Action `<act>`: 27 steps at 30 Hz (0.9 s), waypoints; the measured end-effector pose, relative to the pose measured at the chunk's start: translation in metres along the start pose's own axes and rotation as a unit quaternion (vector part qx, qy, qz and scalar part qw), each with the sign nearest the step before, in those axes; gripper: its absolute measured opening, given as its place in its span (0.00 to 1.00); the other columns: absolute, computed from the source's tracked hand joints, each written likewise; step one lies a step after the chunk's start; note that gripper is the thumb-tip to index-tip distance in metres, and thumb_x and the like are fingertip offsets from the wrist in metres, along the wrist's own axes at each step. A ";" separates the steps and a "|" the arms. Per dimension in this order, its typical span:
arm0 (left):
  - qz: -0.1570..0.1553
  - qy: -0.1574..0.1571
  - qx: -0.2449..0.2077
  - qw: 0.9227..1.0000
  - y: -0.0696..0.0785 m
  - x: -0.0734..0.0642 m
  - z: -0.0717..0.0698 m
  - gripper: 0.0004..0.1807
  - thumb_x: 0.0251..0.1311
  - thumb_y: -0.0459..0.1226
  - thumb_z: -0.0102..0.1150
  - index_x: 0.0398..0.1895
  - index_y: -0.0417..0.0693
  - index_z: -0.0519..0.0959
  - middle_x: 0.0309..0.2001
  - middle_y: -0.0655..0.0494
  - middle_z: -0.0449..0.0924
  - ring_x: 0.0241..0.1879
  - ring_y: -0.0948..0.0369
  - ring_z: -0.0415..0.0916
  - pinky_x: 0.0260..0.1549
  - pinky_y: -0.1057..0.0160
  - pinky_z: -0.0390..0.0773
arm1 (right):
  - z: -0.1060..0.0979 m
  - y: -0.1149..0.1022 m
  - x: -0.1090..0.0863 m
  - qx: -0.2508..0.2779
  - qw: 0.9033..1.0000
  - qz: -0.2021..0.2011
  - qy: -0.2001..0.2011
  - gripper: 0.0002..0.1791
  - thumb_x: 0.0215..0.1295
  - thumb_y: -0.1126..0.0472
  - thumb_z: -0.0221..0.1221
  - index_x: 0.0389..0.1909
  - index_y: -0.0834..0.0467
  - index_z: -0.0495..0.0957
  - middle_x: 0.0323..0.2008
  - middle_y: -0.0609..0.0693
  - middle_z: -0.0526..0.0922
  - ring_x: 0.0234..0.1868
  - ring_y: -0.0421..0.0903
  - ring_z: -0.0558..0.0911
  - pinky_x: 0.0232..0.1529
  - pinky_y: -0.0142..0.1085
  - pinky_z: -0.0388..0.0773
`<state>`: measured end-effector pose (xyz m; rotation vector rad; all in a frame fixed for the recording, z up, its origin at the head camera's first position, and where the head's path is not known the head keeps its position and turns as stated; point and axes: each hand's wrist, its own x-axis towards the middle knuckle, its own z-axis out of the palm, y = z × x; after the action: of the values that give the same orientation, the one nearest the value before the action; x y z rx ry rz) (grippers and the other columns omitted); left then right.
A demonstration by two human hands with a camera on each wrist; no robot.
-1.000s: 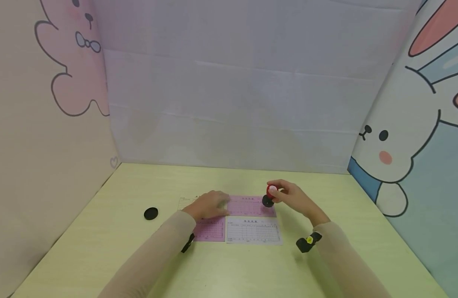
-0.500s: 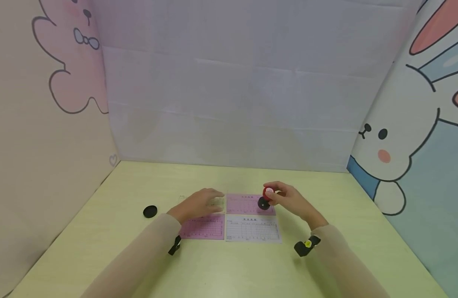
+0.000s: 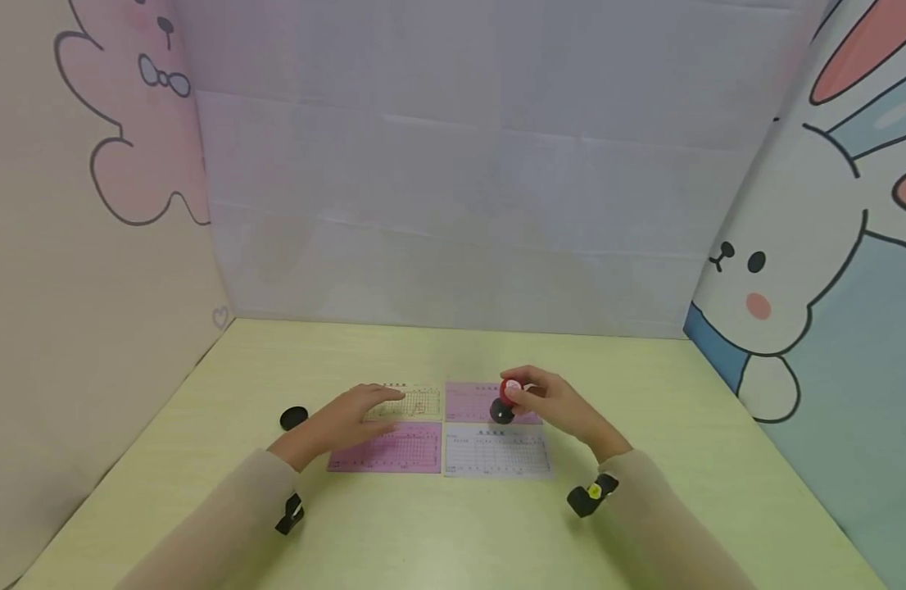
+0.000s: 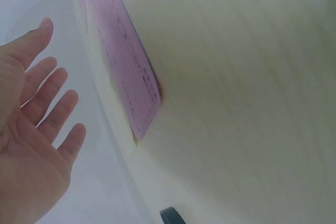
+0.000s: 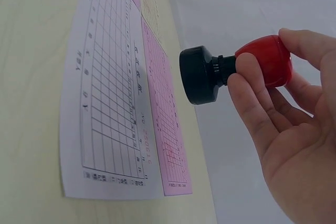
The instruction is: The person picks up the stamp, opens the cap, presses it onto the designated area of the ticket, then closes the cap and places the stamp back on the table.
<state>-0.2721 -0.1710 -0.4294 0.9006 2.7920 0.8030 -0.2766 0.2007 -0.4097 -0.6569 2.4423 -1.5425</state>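
My right hand (image 3: 552,406) pinches the red handle of a round stamp (image 5: 265,61), its black base facing the papers. In the head view the stamp overlaps the back right pink form (image 3: 464,397); the right wrist view shows a gap beneath it and a red mark on that form. My left hand (image 3: 342,422) hovers with spread, straight fingers and holds nothing, over the left side of the front left pink form (image 3: 401,451) and the yellowish form (image 3: 423,401) behind it. A white form (image 3: 497,451) lies at the front right.
A round black cap (image 3: 294,418) lies on the pale table (image 3: 453,533) left of the forms, beside my left wrist. Cartoon-printed sheets stand on both sides and a plain white sheet (image 3: 453,205) closes off the back.
My left hand has lifted off the forms and moved left, uncovering the yellowish and front pink ones. The right hand has shifted slightly left with the stamp still in its fingers.
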 end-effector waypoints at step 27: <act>0.038 0.012 0.040 0.998 -0.038 -0.069 -0.011 0.25 0.67 0.41 0.64 0.62 0.35 0.76 0.63 0.40 0.75 0.63 0.40 0.70 0.60 0.39 0.70 | 0.018 -0.004 0.003 0.015 0.999 -0.004 -0.032 0.22 0.73 0.52 0.60 0.62 0.58 0.75 0.47 0.55 0.82 0.47 0.51 0.83 0.49 0.38 0.82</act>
<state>-0.2381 -0.2413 -0.4435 1.0219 2.8435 0.7221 -0.2713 0.1829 -0.4135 -0.6994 2.3691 -1.5329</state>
